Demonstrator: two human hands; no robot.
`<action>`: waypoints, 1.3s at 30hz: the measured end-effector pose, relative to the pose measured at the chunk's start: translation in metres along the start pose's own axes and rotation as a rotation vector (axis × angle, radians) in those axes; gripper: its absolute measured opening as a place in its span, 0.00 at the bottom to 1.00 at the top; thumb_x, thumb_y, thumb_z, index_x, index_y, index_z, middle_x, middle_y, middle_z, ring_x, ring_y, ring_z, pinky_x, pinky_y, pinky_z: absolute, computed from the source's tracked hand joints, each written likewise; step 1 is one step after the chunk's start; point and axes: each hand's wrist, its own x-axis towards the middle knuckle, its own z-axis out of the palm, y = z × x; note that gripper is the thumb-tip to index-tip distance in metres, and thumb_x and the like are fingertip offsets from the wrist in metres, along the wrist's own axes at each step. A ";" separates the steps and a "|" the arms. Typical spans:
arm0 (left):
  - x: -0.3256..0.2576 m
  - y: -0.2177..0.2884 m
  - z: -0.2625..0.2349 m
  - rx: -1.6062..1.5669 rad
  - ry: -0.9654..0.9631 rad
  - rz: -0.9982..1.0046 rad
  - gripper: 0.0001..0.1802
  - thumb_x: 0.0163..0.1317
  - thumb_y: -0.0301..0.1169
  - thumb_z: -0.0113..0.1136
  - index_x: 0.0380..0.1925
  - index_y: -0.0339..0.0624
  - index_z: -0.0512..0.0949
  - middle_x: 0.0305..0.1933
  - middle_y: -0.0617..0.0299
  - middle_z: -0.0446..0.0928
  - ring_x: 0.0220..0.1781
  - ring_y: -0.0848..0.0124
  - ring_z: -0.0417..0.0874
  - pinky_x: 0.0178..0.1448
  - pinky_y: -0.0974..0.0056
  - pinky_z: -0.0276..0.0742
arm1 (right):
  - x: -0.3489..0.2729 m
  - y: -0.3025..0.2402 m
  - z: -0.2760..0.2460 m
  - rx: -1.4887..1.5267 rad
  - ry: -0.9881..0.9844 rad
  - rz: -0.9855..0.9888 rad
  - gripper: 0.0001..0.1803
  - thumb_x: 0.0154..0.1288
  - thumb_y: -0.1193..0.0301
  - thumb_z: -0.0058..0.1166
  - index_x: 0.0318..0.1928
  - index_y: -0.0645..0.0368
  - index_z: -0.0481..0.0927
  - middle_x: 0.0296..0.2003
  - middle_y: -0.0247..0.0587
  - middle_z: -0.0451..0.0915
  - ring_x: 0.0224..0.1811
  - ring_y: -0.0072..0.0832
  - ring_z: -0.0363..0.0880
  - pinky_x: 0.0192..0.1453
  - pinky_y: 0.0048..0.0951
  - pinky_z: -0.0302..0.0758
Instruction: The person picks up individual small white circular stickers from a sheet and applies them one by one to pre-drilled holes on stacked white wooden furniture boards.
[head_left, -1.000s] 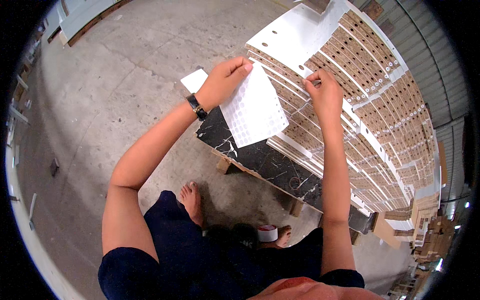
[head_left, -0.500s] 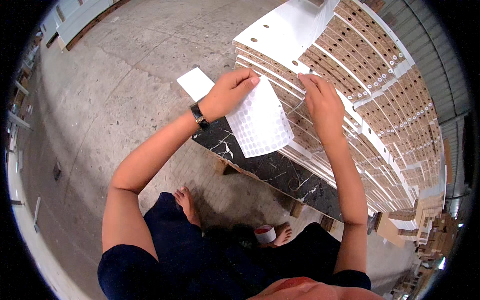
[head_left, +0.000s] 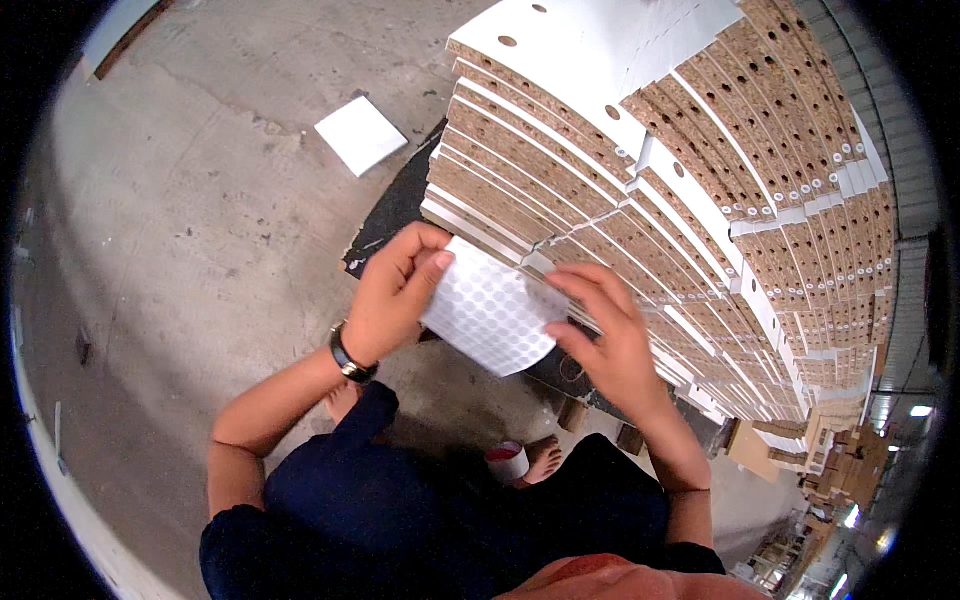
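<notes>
My left hand [head_left: 392,300], with a dark watch [head_left: 350,357] on its wrist, pinches the upper left corner of a white sheet of round stickers [head_left: 492,308]. Rows of pale grey dots cover the sheet, which hangs slightly curved. At the sheet's right edge is my right hand [head_left: 622,350]; its thumb and fingers are spread apart and somewhat blurred. Whether its fingertips touch the sheet is hard to make out. Just beyond both hands rises a tall stack of white-faced chipboard panels [head_left: 530,165], their brown edges drilled with holes. Small round white stickers dot many of those edges.
Under the stack lies a black marbled board [head_left: 390,205] on wooden blocks [head_left: 572,414]. A white square piece [head_left: 361,137] is on the concrete floor [head_left: 220,200] beyond it. Near my bare foot [head_left: 543,460] stands a white, round container with red inside [head_left: 508,462].
My right hand has left the panel edges and come down to the sheet, its fingers spreading. My left hand has lowered the sheet toward me. The view has shifted too.
</notes>
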 end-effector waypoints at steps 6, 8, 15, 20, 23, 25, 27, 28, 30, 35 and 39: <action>-0.020 -0.024 0.015 -0.215 -0.013 -0.066 0.05 0.63 0.27 0.50 0.36 0.37 0.70 0.29 0.70 0.72 0.31 0.85 0.68 0.34 0.77 0.64 | 0.004 0.018 0.030 0.205 -0.131 0.165 0.15 0.48 0.71 0.63 0.39 0.60 0.79 0.32 0.39 0.77 0.33 0.30 0.77 0.36 0.28 0.73; -0.026 -0.029 0.009 -0.430 -0.121 -0.167 0.07 0.62 0.26 0.52 0.39 0.37 0.69 0.34 0.68 0.74 0.35 0.84 0.72 0.37 0.76 0.67 | 0.005 0.018 0.035 0.253 -0.162 0.233 0.13 0.48 0.72 0.63 0.37 0.60 0.79 0.31 0.39 0.77 0.33 0.29 0.77 0.36 0.27 0.72; -0.024 -0.026 0.004 -0.281 -0.422 -0.287 0.16 0.57 0.27 0.56 0.46 0.37 0.74 0.44 0.62 0.76 0.46 0.76 0.74 0.50 0.70 0.69 | 0.002 0.024 0.048 0.454 -0.416 0.402 0.11 0.50 0.71 0.61 0.34 0.62 0.78 0.29 0.40 0.78 0.32 0.28 0.78 0.36 0.25 0.72; -0.026 -0.035 0.009 -0.263 -0.340 -0.328 0.13 0.60 0.27 0.53 0.45 0.37 0.77 0.40 0.60 0.80 0.40 0.79 0.76 0.44 0.73 0.71 | 0.006 0.026 0.053 0.400 -0.410 0.385 0.14 0.51 0.70 0.60 0.39 0.58 0.75 0.27 0.41 0.78 0.30 0.31 0.79 0.36 0.29 0.73; -0.029 -0.038 0.013 -0.271 -0.329 -0.337 0.13 0.60 0.28 0.54 0.45 0.37 0.77 0.40 0.61 0.80 0.40 0.80 0.76 0.44 0.73 0.71 | 0.004 0.026 0.051 0.349 -0.449 0.420 0.15 0.52 0.70 0.59 0.42 0.55 0.74 0.31 0.42 0.76 0.33 0.34 0.78 0.38 0.30 0.72; -0.031 -0.040 0.015 -0.261 -0.327 -0.333 0.13 0.60 0.28 0.54 0.45 0.37 0.77 0.40 0.61 0.80 0.40 0.80 0.76 0.44 0.73 0.71 | 0.000 0.030 0.056 0.229 -0.341 0.123 0.14 0.52 0.71 0.58 0.41 0.57 0.74 0.34 0.42 0.74 0.37 0.36 0.75 0.41 0.31 0.72; -0.033 -0.043 0.018 -0.251 -0.326 -0.327 0.13 0.60 0.28 0.54 0.45 0.37 0.77 0.40 0.61 0.80 0.40 0.80 0.76 0.44 0.72 0.71 | 0.001 0.027 0.054 0.203 -0.318 0.062 0.14 0.52 0.71 0.57 0.41 0.57 0.74 0.35 0.42 0.73 0.39 0.37 0.74 0.42 0.33 0.71; -0.033 -0.045 0.019 -0.239 -0.318 -0.333 0.13 0.60 0.28 0.54 0.45 0.37 0.77 0.41 0.60 0.80 0.40 0.80 0.76 0.45 0.73 0.71 | 0.002 0.026 0.053 0.172 -0.293 0.002 0.13 0.52 0.72 0.57 0.40 0.58 0.74 0.35 0.42 0.72 0.41 0.38 0.73 0.43 0.34 0.71; -0.033 -0.045 0.019 -0.228 -0.318 -0.336 0.13 0.60 0.28 0.54 0.45 0.37 0.76 0.41 0.60 0.80 0.40 0.80 0.76 0.45 0.73 0.71 | 0.000 0.028 0.057 0.186 -0.314 0.017 0.13 0.52 0.73 0.56 0.40 0.59 0.74 0.35 0.41 0.72 0.40 0.38 0.73 0.43 0.34 0.71; -0.033 -0.048 0.022 -0.185 -0.333 -0.345 0.13 0.61 0.27 0.53 0.46 0.38 0.76 0.42 0.61 0.79 0.41 0.80 0.75 0.46 0.73 0.70 | -0.001 0.034 0.058 0.148 -0.323 -0.030 0.11 0.50 0.77 0.54 0.37 0.58 0.74 0.34 0.39 0.71 0.39 0.37 0.72 0.41 0.33 0.71; -0.032 -0.049 0.021 -0.190 -0.326 -0.353 0.13 0.61 0.27 0.52 0.46 0.40 0.77 0.42 0.61 0.79 0.41 0.78 0.76 0.46 0.72 0.70 | -0.002 0.034 0.061 0.051 -0.304 -0.089 0.10 0.50 0.77 0.51 0.36 0.57 0.74 0.32 0.38 0.71 0.38 0.35 0.72 0.40 0.32 0.72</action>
